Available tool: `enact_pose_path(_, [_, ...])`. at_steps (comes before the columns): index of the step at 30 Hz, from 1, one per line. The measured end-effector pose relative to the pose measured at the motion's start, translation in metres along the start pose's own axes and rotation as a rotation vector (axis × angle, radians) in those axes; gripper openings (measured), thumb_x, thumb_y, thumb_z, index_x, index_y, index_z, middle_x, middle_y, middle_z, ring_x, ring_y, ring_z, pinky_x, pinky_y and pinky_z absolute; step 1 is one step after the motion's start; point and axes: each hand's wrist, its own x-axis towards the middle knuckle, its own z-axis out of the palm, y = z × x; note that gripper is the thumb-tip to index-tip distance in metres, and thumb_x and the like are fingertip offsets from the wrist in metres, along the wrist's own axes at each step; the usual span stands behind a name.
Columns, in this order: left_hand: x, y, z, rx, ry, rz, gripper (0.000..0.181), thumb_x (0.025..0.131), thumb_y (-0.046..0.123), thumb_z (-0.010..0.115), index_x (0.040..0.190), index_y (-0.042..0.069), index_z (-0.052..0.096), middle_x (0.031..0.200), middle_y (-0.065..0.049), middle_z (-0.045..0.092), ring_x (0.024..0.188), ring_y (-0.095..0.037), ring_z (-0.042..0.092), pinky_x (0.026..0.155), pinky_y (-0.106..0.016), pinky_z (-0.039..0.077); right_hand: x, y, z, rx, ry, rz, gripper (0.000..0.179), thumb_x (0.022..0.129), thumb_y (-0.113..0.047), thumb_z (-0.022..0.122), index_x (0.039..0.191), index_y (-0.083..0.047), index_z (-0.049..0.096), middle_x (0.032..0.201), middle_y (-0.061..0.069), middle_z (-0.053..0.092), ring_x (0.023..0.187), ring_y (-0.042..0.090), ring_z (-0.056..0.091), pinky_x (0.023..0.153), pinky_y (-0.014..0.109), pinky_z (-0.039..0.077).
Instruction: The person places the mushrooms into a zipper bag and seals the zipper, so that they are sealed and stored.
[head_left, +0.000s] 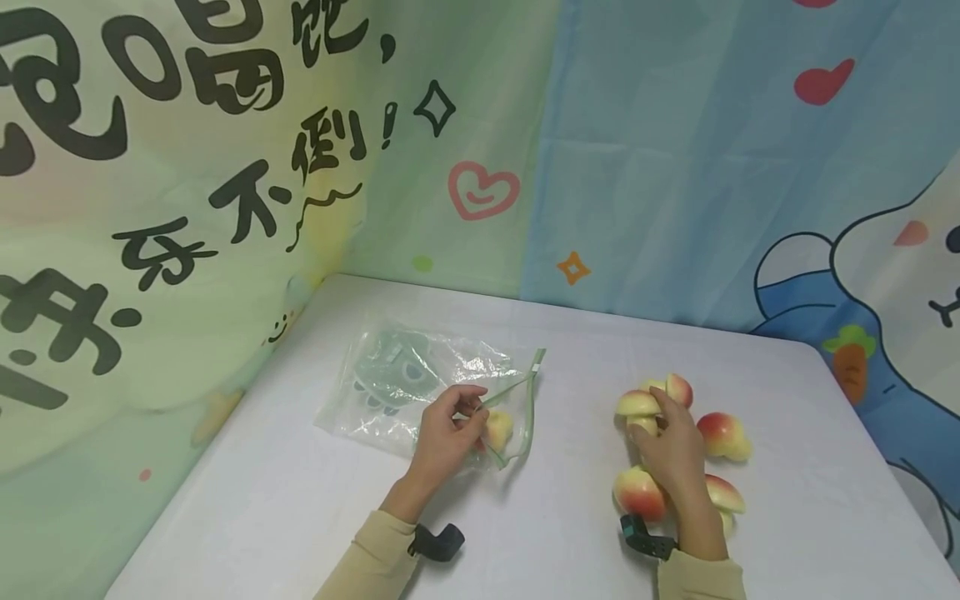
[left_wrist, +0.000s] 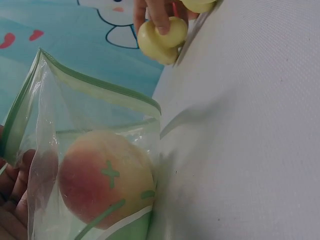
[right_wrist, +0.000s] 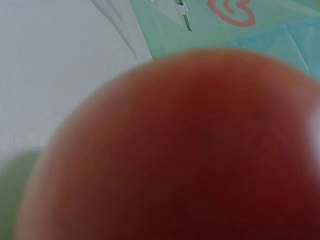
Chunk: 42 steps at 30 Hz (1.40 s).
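Observation:
My left hand (head_left: 444, 429) grips the open mouth of a clear zip bag (head_left: 457, 354) with a green zipper edge and a green cartoon print. Inside it, near the opening, lies a red and yellow toy mushroom (left_wrist: 102, 175). Over on the right, my right hand (head_left: 675, 446) pinches a pale yellow toy mushroom (head_left: 637, 406) between thumb and fingers; its underside shows in the left wrist view. Close behind that hand is another toy mushroom (head_left: 679, 390). A blurred red cap (right_wrist: 190, 150) fills most of the right wrist view.
More toy mushrooms lie around my right hand: one (head_left: 722, 435) to its right, one (head_left: 639, 493) by the wrist, and one (head_left: 724, 493) partly behind the forearm. The white table (head_left: 555, 517) ends at a printed cloth backdrop (head_left: 637, 192) behind and at the left.

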Motion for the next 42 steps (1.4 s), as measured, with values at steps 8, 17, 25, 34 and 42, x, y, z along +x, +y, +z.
enact_pose_path(8, [0.000, 0.000, 0.000, 0.001, 0.016, 0.017, 0.025, 0.085, -0.014, 0.059, 0.110, -0.010, 0.059, 0.090, -0.022, 0.059, 0.061, -0.036, 0.060, 0.046, -0.044, 0.056, -0.007, -0.019, -0.001, 0.126, 0.101, -0.045, 0.064, 0.085, -0.006, 0.070, 0.144, -0.007, 0.046, 0.139, 0.018, 0.050, 0.111, 0.035, 0.060, 0.083, 0.010, 0.050])
enact_pose_path(17, [0.001, 0.000, -0.003, 0.018, 0.048, 0.038, 0.025, 0.085, -0.015, 0.058, 0.110, -0.013, 0.057, 0.100, -0.032, 0.060, 0.068, -0.036, 0.063, 0.051, -0.047, 0.057, -0.022, -0.057, 0.026, 0.276, 0.086, -0.232, 0.064, 0.080, 0.000, 0.076, 0.138, -0.007, 0.052, 0.134, 0.014, 0.055, 0.105, 0.031, 0.063, 0.081, 0.007, 0.048])
enact_pose_path(25, [0.001, 0.002, -0.002, 0.025, 0.061, 0.043, 0.024, 0.084, -0.016, 0.060, 0.108, -0.013, 0.059, 0.100, -0.030, 0.060, 0.081, -0.031, 0.062, 0.054, -0.044, 0.058, -0.027, -0.065, 0.052, 0.258, 0.029, -0.276, 0.065, 0.077, 0.002, 0.079, 0.136, -0.004, 0.053, 0.131, 0.015, 0.056, 0.101, 0.030, 0.066, 0.083, 0.038, 0.058])
enact_pose_path(34, [0.000, 0.007, 0.001, 0.077, 0.039, 0.062, 0.024, 0.084, -0.014, 0.062, 0.107, -0.013, 0.060, 0.103, -0.030, 0.061, 0.091, -0.033, 0.061, 0.073, -0.029, 0.060, -0.034, -0.071, 0.073, 0.315, -0.007, -0.331, 0.065, 0.073, 0.005, 0.081, 0.132, -0.001, 0.055, 0.128, 0.018, 0.061, 0.098, 0.033, 0.068, 0.080, 0.038, 0.059])
enact_pose_path(42, [-0.002, 0.009, 0.003, 0.060, 0.028, 0.072, 0.023, 0.083, -0.015, 0.063, 0.106, -0.013, 0.060, 0.102, -0.032, 0.062, 0.090, -0.037, 0.061, 0.077, -0.034, 0.060, -0.036, -0.077, 0.087, 0.346, -0.035, -0.334, 0.061, 0.074, 0.005, 0.080, 0.130, 0.001, 0.057, 0.127, 0.019, 0.062, 0.096, 0.032, 0.069, 0.078, 0.035, 0.059])
